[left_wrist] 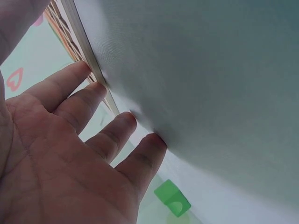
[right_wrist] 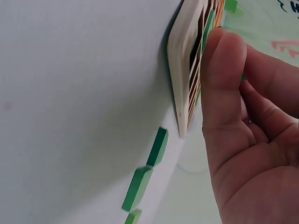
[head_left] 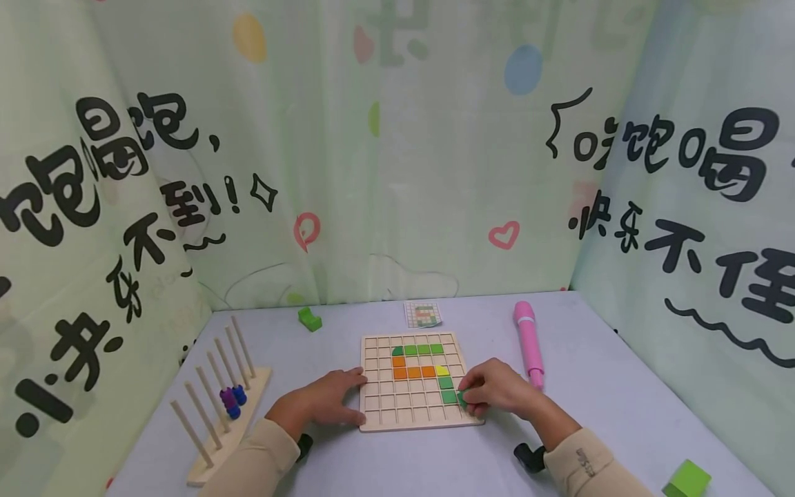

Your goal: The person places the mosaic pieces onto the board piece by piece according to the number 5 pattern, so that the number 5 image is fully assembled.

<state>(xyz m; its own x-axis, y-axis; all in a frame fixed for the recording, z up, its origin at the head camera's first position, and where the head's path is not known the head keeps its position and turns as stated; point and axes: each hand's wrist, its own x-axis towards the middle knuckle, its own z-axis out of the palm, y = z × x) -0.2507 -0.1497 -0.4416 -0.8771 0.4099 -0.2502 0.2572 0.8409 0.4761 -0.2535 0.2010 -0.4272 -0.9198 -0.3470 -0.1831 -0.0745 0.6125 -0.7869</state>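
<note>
A pale wooden grid board (head_left: 385, 414) lies on the table, with green, orange and yellow square tiles in some of its cells. The left hand (head_left: 329, 397) is spread along the board's left edge. Its fingertips (left_wrist: 96, 88) touch the side of the board in the left wrist view, the lower ones meeting the tabletop. At the board's right edge, the right hand (head_left: 499, 388) pinches a green tile (head_left: 462, 399) between thumb and fingers, beside the placed green tiles. Most of that tile is hidden by the fingers. In the right wrist view, loose green tiles (right_wrist: 137, 188) lie near the board's corner.
A wooden peg rack (head_left: 257, 397) with purple and blue beads stands at the left. Behind the board is a small pattern card (head_left: 424, 315). A pink pen-like tube (head_left: 529, 345) lies at the right. Green blocks sit at back left (head_left: 309, 319) and front right (head_left: 686, 478).
</note>
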